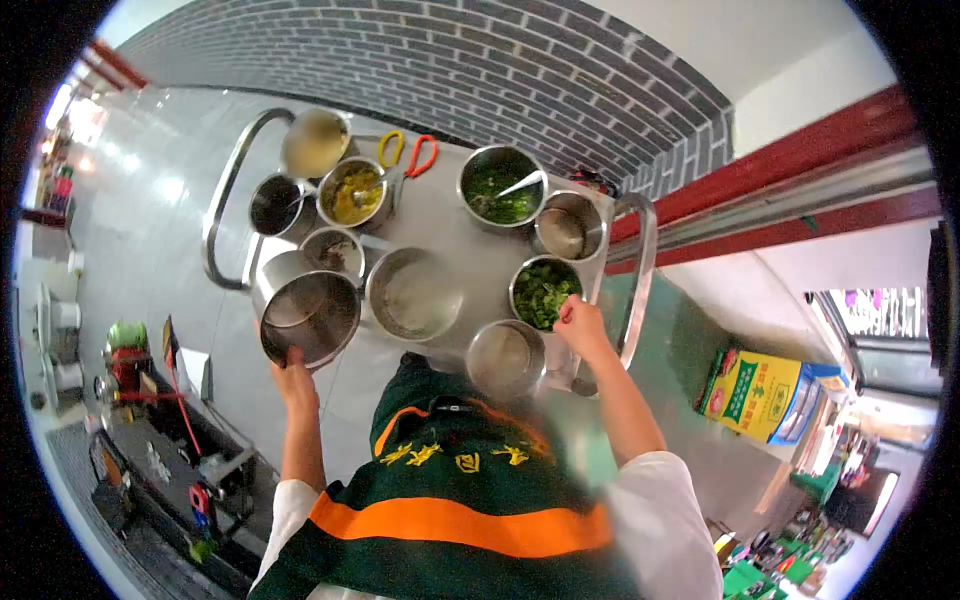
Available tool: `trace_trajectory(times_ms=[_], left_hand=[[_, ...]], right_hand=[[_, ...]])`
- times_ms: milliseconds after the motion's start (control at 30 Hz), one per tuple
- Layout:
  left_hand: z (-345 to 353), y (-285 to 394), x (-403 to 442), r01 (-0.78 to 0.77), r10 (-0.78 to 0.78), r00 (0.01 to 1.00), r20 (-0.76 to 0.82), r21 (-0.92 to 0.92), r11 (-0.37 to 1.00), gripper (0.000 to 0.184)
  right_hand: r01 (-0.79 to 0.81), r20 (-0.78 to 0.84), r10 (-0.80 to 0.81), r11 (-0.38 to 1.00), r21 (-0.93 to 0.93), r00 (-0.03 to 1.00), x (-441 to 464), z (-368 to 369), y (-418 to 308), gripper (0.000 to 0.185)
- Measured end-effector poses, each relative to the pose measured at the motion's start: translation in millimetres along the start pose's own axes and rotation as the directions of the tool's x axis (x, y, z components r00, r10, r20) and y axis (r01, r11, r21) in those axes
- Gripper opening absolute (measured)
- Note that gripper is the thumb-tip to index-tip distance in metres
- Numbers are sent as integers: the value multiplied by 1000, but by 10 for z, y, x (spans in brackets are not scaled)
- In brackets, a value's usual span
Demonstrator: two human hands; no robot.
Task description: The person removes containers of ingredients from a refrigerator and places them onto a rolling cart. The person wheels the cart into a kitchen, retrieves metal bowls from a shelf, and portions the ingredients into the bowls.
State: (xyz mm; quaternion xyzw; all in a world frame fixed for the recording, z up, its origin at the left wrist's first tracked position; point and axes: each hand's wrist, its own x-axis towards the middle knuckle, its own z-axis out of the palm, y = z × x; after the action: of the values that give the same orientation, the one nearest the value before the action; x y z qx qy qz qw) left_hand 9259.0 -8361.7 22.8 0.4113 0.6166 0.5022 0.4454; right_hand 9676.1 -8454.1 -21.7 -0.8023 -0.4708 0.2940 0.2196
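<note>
My left hand (293, 380) grips the rim of a steel pot (325, 337), which is tilted toward me at the cart's left front corner. My right hand (583, 327) is closed at the near edge of a steel pot of chopped green leaves (541, 288); what its fingers hold, if anything, is hidden. Between my hands stand a wide steel pot (415, 295) with a pale, blurred inside and a smaller steel pot (506, 358) near the front edge. Behind the tilted pot is a small pot with dark bits (333, 252).
The metal cart (450, 190) has tube handles at both ends. Toward its back are a pot of yellow food (354, 194), a dark-filled pot (275, 205), scissors with yellow and red handles (408, 155), a pot of greens with a spoon (500, 190), and a pot (567, 226). A brick wall stands behind.
</note>
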Motion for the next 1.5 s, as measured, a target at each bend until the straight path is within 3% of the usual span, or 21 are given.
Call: trace_trajectory(times_ms=[33,100,133,267,400,500,567,700,733,867,967,1033,1167,1233,1267,1300,1333,1367,1433,1467,1500], left_hand=[[-34,32,-78,181,-188,980,-59,-106,978,45],[-83,32,-172,181,-195,973,-125,-113,977,43],[-120,29,-229,188,-206,965,-163,-121,975,41],[-137,120,-336,205,-215,959,-185,-73,976,38],[-177,191,-371,359,-381,916,-123,-171,918,44],[-205,184,-360,403,-423,902,-84,-184,896,45],[-165,214,-342,407,-421,906,-49,-177,896,46],[-220,182,-290,450,-463,886,-34,-182,874,50],[-235,168,-285,443,-455,890,-31,-176,879,51],[-200,296,-281,399,-418,905,-80,-182,899,49],[-339,256,-153,485,-496,868,2,-216,848,45],[-511,39,-21,513,-539,842,-1,-302,803,43],[-679,-356,403,547,-594,804,32,-431,717,40],[-702,-562,663,590,-652,757,55,-488,644,39],[-717,-659,756,592,-620,775,124,-487,642,38],[-681,-695,835,614,-621,767,160,-463,639,38],[-637,-731,921,616,-634,759,146,-477,627,38],[-569,-741,990,613,-645,753,129,-493,617,38],[-442,-731,1064,588,-660,744,107,-575,569,37],[-436,-770,1116,606,-691,715,108,-589,535,37],[-442,-819,1167,622,-724,682,105,-604,499,37]], right_hand=[[15,23,-15,1000,4,1000,9,12,4,15],[-18,36,21,996,-83,999,56,-71,-73,16],[13,149,0,996,-85,989,41,-107,-87,15],[25,170,-15,998,-53,985,40,-201,-50,15],[50,162,-44,998,-34,986,-28,-381,-371,15],[-3,211,-21,994,111,977,-13,-356,-683,15],[-25,330,-110,925,380,938,9,-183,-1016,15],[167,449,-304,933,320,840,197,533,-1428,14],[268,483,-322,947,179,815,252,674,-1542,14],[363,541,-348,928,84,765,445,1316,-1471,12],[372,496,-375,922,110,783,474,1440,-1415,10],[489,388,-459,872,25,799,401,1308,-1457,16],[447,224,-417,889,-102,881,283,1185,-1552,21],[404,483,-263,889,-215,835,248,1139,-1652,30],[367,456,-234,902,-227,858,209,1158,-1621,30],[514,290,-461,845,-146,839,167,1167,-1583,29],[661,99,-653,743,-107,751,138,1151,-1539,29],[640,78,-635,759,-123,768,108,1073,-1530,29],[449,0,-451,887,-107,892,85,865,-1544,25],[440,-17,-445,890,-116,895,126,805,-1444,25],[311,-60,-312,950,-38,948,165,742,-1302,23]])
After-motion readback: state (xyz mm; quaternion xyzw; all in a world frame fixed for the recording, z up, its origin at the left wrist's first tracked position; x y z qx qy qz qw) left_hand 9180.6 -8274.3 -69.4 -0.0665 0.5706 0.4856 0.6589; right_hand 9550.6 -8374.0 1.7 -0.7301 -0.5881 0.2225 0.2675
